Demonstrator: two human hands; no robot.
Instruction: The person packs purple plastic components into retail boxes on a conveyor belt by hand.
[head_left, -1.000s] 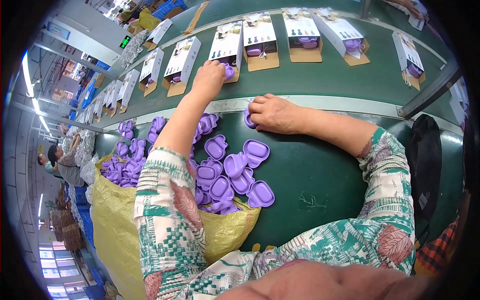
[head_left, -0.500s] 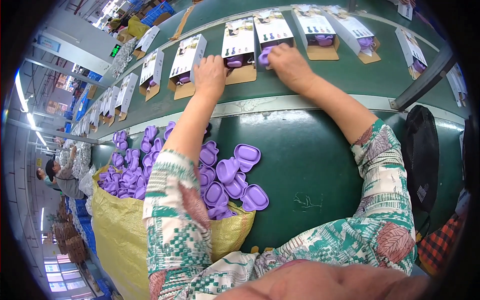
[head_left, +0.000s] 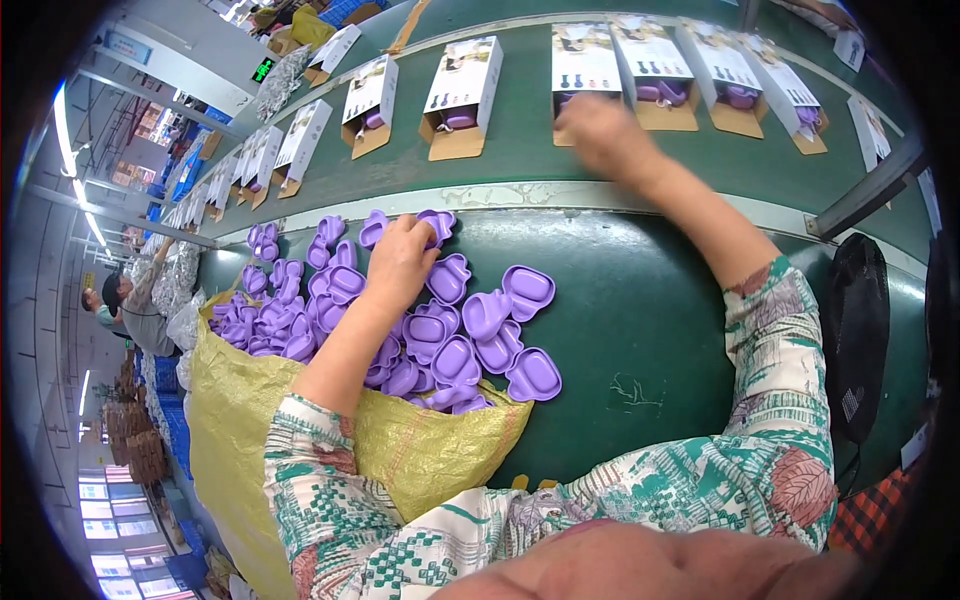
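My left hand (head_left: 400,262) is over the top of a pile of purple plastic pieces, its fingers closed at the edge of one purple plastic piece (head_left: 438,226). The pieces are shallow and dish-like, with a narrower rounded end. My right hand (head_left: 605,138), smeared by motion, is at the near end of a white printed box (head_left: 587,70) with a brown flap folded out. Some purple shows beside its fingers inside that box, but the fingertips are hidden. More purple pieces (head_left: 455,360) lie loose on the green table (head_left: 600,320).
A yellow woven sack (head_left: 440,440) spills purple pieces at the left. Similar boxes (head_left: 465,80) line the green belt (head_left: 520,150) beyond a pale metal rail (head_left: 540,197). A metal post (head_left: 865,185) and black bag (head_left: 858,340) are at the right. Co-workers (head_left: 140,310) stand far left.
My left hand has come back from the boxes to the purple pieces. My right hand has brought a purple piece to a box opening. The boxes have shifted along the belt, mostly rightward.
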